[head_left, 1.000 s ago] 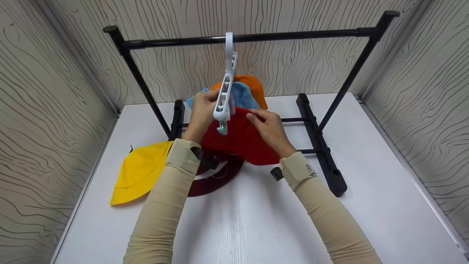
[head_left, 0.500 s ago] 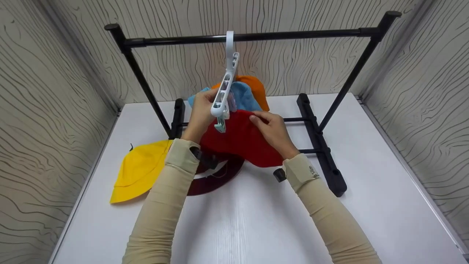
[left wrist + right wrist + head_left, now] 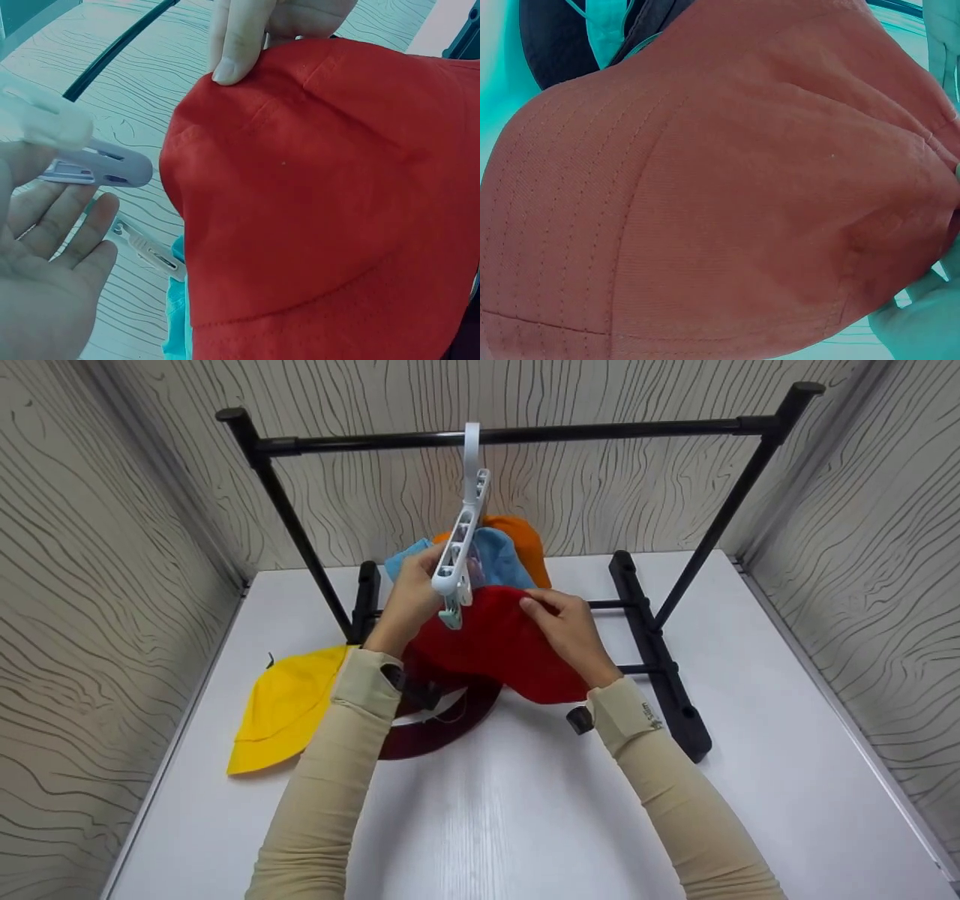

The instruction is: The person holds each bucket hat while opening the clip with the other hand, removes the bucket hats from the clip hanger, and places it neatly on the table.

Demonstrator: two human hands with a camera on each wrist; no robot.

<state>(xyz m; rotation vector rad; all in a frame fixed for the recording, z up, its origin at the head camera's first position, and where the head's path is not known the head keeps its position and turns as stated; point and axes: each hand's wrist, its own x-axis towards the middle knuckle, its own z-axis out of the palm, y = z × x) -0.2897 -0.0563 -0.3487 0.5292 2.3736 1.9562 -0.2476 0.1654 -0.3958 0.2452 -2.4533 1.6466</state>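
Observation:
In the head view my left hand (image 3: 412, 596) is at the near end of a white hanger (image 3: 459, 536). The left wrist view shows its thumb and fingers pinching a lavender clip (image 3: 112, 166) on that hanger. My right hand (image 3: 568, 628) pinches the top edge of a red bucket hat (image 3: 502, 641), whose stitched brim (image 3: 562, 210) fills the left of the right wrist view. The hat's crown (image 3: 300, 180) stands apart from the lavender clip. A mint-green clip (image 3: 451, 619) hangs at the hanger's near end, in front of the red hat.
Behind the red hat are a light-blue hat (image 3: 499, 559) and an orange hat (image 3: 529, 544). A black rack (image 3: 615, 433) bears the hanger. On the white table (image 3: 480, 825) lie a yellow bucket hat (image 3: 289, 709) and a maroon hat (image 3: 427, 744), partly covered.
My right hand has shifted slightly right and down with the red hat. The hanger's near end has swung a little left, with my left hand staying beside it.

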